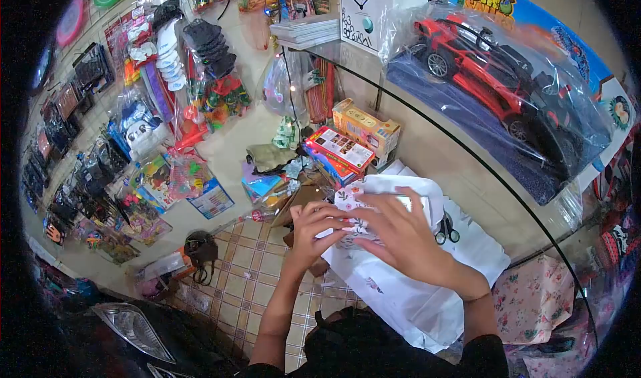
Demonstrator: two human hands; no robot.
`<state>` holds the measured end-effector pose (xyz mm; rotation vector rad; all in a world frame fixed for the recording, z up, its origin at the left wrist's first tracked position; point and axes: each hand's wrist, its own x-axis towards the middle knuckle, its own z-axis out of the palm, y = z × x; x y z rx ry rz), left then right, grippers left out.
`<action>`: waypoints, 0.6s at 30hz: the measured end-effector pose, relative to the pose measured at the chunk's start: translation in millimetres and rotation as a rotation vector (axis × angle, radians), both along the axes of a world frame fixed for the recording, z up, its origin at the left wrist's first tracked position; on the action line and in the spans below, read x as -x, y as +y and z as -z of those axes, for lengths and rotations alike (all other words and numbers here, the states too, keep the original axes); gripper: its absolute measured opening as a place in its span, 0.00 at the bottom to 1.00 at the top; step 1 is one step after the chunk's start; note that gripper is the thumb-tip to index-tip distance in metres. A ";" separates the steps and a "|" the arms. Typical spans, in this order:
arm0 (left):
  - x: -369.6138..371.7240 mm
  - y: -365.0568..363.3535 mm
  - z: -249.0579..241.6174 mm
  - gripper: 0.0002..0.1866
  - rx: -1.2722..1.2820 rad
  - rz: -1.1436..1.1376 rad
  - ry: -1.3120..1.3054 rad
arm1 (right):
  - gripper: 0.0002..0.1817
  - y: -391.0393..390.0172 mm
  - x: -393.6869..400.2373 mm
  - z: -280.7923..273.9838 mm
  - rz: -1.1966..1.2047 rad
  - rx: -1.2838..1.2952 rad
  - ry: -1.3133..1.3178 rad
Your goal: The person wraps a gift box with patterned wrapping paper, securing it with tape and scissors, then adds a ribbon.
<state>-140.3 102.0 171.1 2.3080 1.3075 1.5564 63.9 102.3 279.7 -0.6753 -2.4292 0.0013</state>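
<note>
My left hand (315,234) is closed at the left edge of a white package with a floral print (346,198), its fingertips pinching what looks like the printed paper there. Over the package's front, my right hand (404,234) has its fingers spread and slightly bent, the tips close to those of the left hand. Both hands partly cover the package, so its full shape is hidden. Under it lies a large white sheet (400,304). A pair of scissors (449,230) with dark handles rests just right of my right hand.
Beyond the package stand a red box (339,150) and a yellow-orange box (366,128). A glass edge (467,138) curves across on the right, near a bagged red toy car (481,78). Floral paper (534,301) lies at lower right. Hanging goods fill the left wall.
</note>
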 end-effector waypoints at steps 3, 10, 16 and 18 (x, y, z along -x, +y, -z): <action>0.8 -0.1 -3.1 0.07 -0.023 -0.005 0.031 | 0.13 7.4 6.8 13.8 -0.049 -0.129 -0.302; 10.1 0.3 -3.1 0.07 0.023 0.022 0.077 | 0.06 20.9 12.2 24.2 -0.030 -0.167 -0.295; 20.1 7.6 -8.8 0.09 0.024 0.139 0.111 | 0.05 21.8 14.6 21.0 0.029 -0.050 -0.325; 23.1 9.0 -9.5 0.10 0.042 0.172 0.121 | 0.06 24.5 17.0 22.8 0.036 -0.018 -0.321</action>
